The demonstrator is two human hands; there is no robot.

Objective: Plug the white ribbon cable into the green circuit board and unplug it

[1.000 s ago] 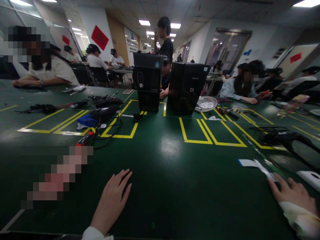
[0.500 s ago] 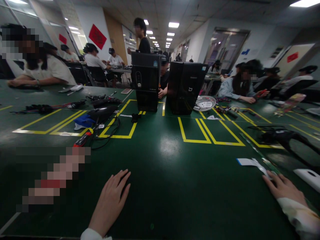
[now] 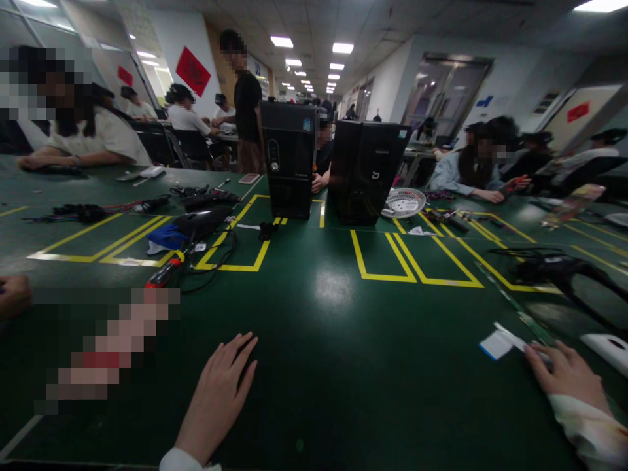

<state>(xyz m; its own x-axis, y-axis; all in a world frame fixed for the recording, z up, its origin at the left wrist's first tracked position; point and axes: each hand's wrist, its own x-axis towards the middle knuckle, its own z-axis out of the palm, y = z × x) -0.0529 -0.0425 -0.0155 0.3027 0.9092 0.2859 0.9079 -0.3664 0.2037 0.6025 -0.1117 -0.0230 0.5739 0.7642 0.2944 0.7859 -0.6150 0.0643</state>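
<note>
My left hand (image 3: 218, 396) lies flat and open on the dark green table (image 3: 333, 366), palm down, holding nothing. At the lower right, my right hand (image 3: 569, 376) rests on the table with its fingers spread. Its fingertips touch the end of a white flat ribbon strip (image 3: 505, 340) with a blue edge. A white device (image 3: 608, 350) lies just beyond that hand.
Two black computer towers (image 3: 290, 160) (image 3: 367, 171) stand mid-table among yellow tape boxes (image 3: 387, 258). A red-handled screwdriver (image 3: 164, 273), black cables (image 3: 206, 226), a white fan grille (image 3: 405, 203) and black cables at right (image 3: 554, 268) lie around. Several people sit nearby; one stands behind.
The white ribbon strip has slid toward me under my right fingertips and turned. My left hand stays put. The standing person behind the towers has walked left.
</note>
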